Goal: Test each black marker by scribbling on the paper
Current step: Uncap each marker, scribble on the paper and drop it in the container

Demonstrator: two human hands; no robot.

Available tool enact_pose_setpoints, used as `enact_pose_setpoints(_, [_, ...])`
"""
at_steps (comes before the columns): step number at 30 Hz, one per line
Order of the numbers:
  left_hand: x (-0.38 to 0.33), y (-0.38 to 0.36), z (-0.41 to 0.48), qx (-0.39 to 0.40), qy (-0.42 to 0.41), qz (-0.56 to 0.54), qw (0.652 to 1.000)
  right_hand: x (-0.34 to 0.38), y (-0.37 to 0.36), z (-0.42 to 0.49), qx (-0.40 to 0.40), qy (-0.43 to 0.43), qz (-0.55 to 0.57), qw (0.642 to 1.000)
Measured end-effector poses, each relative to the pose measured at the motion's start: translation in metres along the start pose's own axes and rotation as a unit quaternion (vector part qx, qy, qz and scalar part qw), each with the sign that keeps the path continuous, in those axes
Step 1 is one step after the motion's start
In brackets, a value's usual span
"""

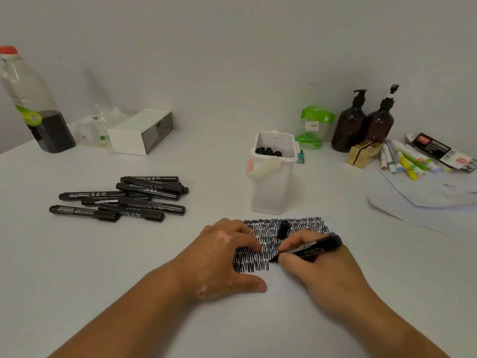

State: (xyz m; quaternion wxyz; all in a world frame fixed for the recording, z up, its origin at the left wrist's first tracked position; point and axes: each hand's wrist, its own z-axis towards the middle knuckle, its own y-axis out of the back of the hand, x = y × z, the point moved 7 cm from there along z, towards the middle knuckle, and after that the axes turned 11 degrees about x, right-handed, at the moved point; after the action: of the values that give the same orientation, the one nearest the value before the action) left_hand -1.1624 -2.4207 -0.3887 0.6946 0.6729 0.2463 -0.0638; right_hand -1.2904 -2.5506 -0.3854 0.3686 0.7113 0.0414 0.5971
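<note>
We see left hand (222, 257) flat, fingers spread, pressing scribbled paper (281, 282) onto white surface (180, 326). Right hand (317, 267) pinches uncapped black marker (313, 248), tip touching paper. Loose cap (283, 228) lies on paper. Pile of capped markers (121, 198) sits far left.

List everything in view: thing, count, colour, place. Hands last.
paper: one, white, black-scribbled, front centre
marker: one, black, uncapped, tip on paper
cap: one, black, on paper
capped markers: about ten, black, piled left
tub: one, white, behind paper, black markers inside
bottle: one, clear, red cap, far left
box: one, white, back left
jar: one, green-lidded, beside pump bottles
pump bottles: two, brown, back right
coloured pens: several, mixed, far right
left hand: one, pressing paper
right hand: one, gripping marker
</note>
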Motion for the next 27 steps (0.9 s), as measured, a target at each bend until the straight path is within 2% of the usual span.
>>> enact_pose_setpoints(3, [0.0,0.0,0.0,-0.002,0.0,0.0,1.0,0.0,-0.002,0.0,0.015,-0.002,-0.002,1.0])
enact_pose_setpoints(7, [0.001,0.0,0.0,-0.004,0.001,0.001,1.0,0.0,0.002,0.0,-0.016,-0.002,0.0,1.0])
enact_pose_setpoints(11, [0.001,0.0,0.0,-0.003,0.0,0.002,1.0,0.002,0.0,-0.001,0.007,-0.004,-0.01,1.0])
enact_pose_setpoints(15, [0.002,0.0,0.001,-0.005,-0.001,0.002,1.0,0.0,0.003,-0.001,-0.022,-0.008,0.001,1.0])
enact_pose_setpoints(21, [0.003,-0.001,0.001,-0.005,-0.002,0.003,1.0,0.004,0.001,-0.001,0.013,-0.003,0.006,1.0])
enact_pose_setpoints(23, [0.004,-0.001,0.001,-0.006,-0.004,0.003,1.0,-0.001,0.004,0.001,0.003,-0.014,0.087,0.996])
enact_pose_setpoints(25, [0.004,0.0,0.0,-0.007,-0.004,-0.003,1.0,-0.009,0.01,0.002,-0.013,-0.035,0.249,0.968])
enact_pose_setpoints(27, [0.004,0.001,-0.001,-0.011,-0.002,-0.01,1.0,-0.014,0.02,0.005,-0.031,-0.033,0.349,0.936])
